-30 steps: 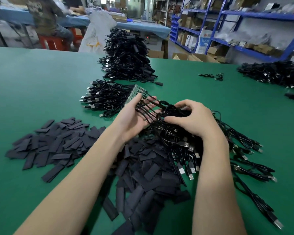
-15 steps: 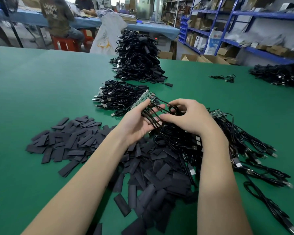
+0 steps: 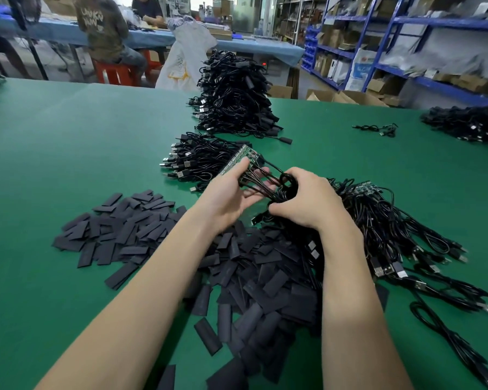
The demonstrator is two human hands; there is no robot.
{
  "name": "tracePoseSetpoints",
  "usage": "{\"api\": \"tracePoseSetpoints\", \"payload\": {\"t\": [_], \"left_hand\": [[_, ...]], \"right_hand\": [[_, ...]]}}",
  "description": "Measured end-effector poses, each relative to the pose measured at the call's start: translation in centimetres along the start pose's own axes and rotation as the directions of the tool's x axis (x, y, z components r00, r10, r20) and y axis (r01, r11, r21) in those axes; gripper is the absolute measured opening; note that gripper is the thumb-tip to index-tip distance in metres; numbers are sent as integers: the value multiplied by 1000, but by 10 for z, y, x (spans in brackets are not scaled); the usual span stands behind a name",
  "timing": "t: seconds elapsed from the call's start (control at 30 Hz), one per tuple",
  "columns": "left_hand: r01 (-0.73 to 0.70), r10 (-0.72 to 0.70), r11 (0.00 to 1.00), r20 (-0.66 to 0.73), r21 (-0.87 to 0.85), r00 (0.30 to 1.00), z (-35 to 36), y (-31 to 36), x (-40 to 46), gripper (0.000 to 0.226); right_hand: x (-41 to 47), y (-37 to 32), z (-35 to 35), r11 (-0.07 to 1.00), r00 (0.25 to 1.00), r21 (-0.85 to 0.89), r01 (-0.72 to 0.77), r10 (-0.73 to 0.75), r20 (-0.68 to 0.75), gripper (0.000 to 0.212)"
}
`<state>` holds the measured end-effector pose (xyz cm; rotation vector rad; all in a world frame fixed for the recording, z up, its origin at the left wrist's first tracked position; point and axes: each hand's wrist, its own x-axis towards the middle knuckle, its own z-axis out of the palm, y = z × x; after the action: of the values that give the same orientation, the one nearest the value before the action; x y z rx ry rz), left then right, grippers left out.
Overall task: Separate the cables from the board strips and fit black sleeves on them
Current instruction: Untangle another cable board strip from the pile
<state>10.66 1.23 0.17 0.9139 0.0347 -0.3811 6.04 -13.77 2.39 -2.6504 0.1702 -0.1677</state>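
The tabletop (image 3: 82, 153) under my arms is covered with matt green felt-like cloth. The black sleeves (image 3: 119, 229) look matt, flat and rubbery. The cables (image 3: 400, 237) I hold have smooth, slightly glossy plastic coating, with shiny metal plugs (image 3: 379, 271). The board strip (image 3: 234, 161) is green with small metallic spots.

The right hand (image 3: 304, 201) hides where its fingers hold the cables (image 3: 286, 182). Under both arms, part of the black sleeves (image 3: 254, 280) is covered.
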Motion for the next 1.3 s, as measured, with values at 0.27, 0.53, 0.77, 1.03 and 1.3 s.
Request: {"api": "tracePoseSetpoints", "payload": {"t": [0.27, 0.53, 0.77, 1.03, 1.3], "left_hand": [[-39, 42, 987, -13, 157, 999, -11, 12, 0, 19], [40, -73, 979, 165, 199, 984, -10, 10, -10, 41], [81, -208, 923, 311, 377, 927, -15, 17, -16, 63], [131, -313, 884, 359, 450, 879, -19, 23, -26, 36], [190, -414, 789, 277, 584, 867, -39, 40, -29, 30]], "right_hand": [[-3, -14, -13, 980, 990, 143, 140, -141, 0, 15], [-1, -17, -15, 969, 989, 206, 136, -120, -88, 9], [2, -23, -7, 952, 996, 305, 25, 4, -93, 20], [2, -37, 4, 806, 990, 582, -103, 140, -18, 24], [7, -36, 20, 691, 954, 665, -282, 131, 268, 93]]}}
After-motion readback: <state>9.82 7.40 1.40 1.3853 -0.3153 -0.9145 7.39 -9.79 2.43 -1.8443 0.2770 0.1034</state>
